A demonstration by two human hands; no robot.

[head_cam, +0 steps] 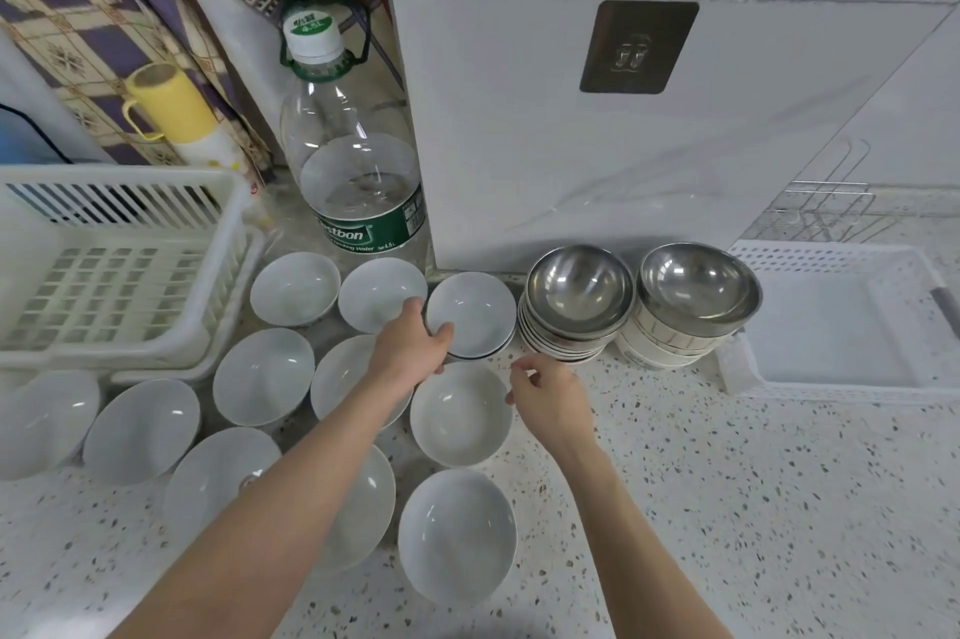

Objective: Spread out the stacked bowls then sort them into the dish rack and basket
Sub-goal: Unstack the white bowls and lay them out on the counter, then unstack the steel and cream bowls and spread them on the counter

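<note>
Left hand (410,347) gripping rim of white bowl stack (470,313) — thumb inside, fingers outside.
Stack at rear of speckled counter (727,482), beside steel bowls (579,293); right hand (548,399) loosely curled, holding nothing — just beside a single white bowl (460,412).

I see about a dozen white bowls (460,412) spread upright across the left bench. Far centre, a short white stack (471,313) remains, with two steel-topped stacks (579,300) just right. White basket (124,202) far left, dish rack (841,316) far right.
</note>
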